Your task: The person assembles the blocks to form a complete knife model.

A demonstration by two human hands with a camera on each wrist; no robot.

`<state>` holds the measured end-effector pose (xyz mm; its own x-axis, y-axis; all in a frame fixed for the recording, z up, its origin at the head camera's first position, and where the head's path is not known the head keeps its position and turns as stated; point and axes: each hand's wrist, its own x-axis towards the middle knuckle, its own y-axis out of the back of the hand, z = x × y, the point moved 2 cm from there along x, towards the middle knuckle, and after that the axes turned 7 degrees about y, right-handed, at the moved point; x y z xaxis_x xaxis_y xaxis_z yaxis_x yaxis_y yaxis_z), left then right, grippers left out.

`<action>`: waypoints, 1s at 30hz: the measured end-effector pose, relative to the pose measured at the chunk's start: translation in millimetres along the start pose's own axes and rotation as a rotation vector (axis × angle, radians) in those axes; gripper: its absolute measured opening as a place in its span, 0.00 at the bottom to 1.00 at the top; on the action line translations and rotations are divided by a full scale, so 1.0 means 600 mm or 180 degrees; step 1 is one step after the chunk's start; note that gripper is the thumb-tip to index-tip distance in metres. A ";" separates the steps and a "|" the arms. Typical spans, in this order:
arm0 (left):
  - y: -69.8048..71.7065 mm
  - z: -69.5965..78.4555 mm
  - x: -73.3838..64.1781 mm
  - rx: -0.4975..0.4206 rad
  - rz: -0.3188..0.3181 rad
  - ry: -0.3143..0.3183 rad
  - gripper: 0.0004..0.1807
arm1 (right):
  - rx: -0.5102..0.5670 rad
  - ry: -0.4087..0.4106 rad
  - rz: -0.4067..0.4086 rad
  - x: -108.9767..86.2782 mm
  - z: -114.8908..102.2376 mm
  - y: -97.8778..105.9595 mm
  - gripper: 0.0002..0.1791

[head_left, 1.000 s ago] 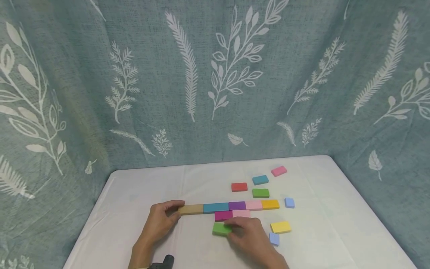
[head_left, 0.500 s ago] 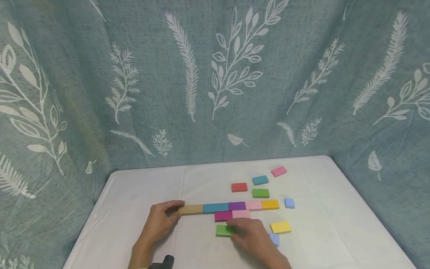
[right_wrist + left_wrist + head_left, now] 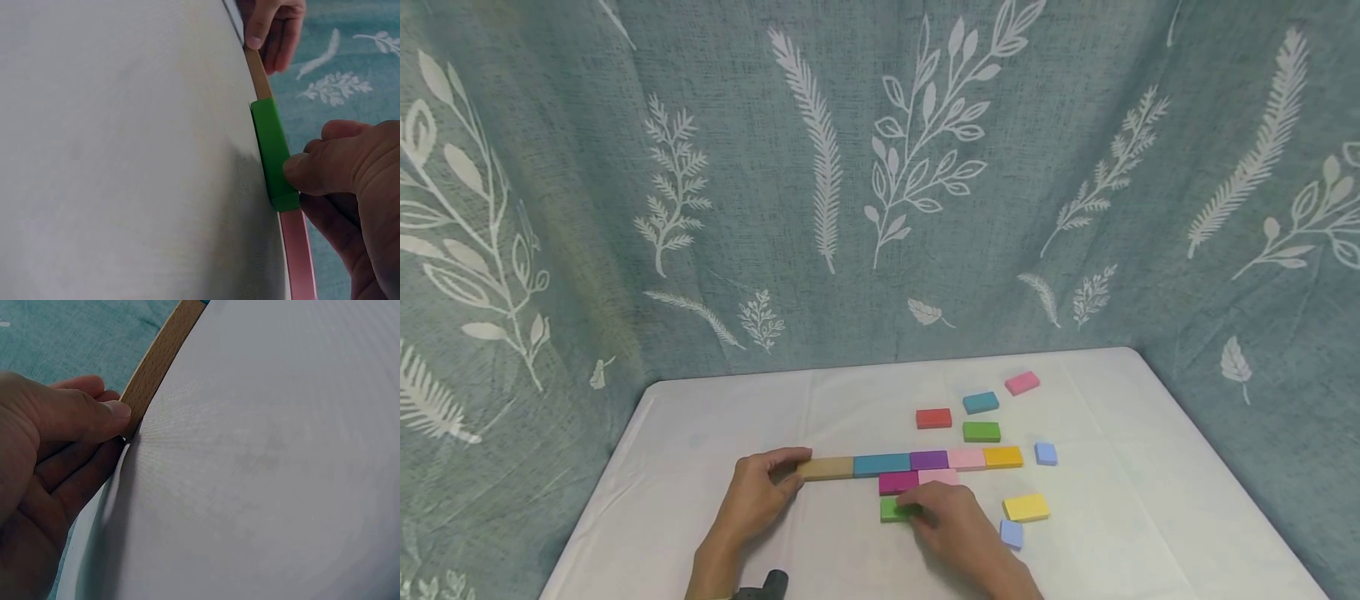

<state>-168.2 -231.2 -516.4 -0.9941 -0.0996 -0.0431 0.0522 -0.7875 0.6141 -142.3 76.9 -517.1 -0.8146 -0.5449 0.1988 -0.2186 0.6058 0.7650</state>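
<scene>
- Thumb and fingers of the right hand (image 3: 951, 521) pinch the right-hand part of a green block (image 3: 891, 510).
- The green block is on the near side of a magenta block (image 3: 898, 483), left edges roughly level; whether they touch, or whether it rests fully on the white tabletop (image 3: 1112, 500), cannot be told.
- The left hand (image 3: 760, 492) grips the left end of a tan wooden block (image 3: 827, 468), first in a five-block row (image 3: 917, 461).
- One likely risk: too firm a push on the green block could knock the magenta block and the pale pink block (image 3: 938, 476) beside it askew.
- A sideways pull by the left hand could open a gap in the row.
- The green block looks bright, plain and oblong, flat-faced and straight-edged; the tan one shows wood grain.
</scene>
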 end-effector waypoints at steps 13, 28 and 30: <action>0.001 0.002 -0.002 -0.0025 -0.0003 -0.0014 0.21 | -0.0060 -0.0002 0.0008 0.005 0.000 0.000 0.16; 0.001 0.002 -0.003 -0.0020 -0.0002 -0.0038 0.21 | -0.0076 -0.0011 -0.0044 0.010 -0.003 0.004 0.17; 0.001 0.002 -0.003 -0.0009 0.0000 -0.0040 0.21 | -0.0088 -0.0029 -0.0063 0.011 -0.002 0.004 0.17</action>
<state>-166.6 -230.7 -514.9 -0.9952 -0.0921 -0.0333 0.0526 -0.7892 0.6119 -147.4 74.2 -513.4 -0.8151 -0.5512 0.1780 -0.2198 0.5787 0.7853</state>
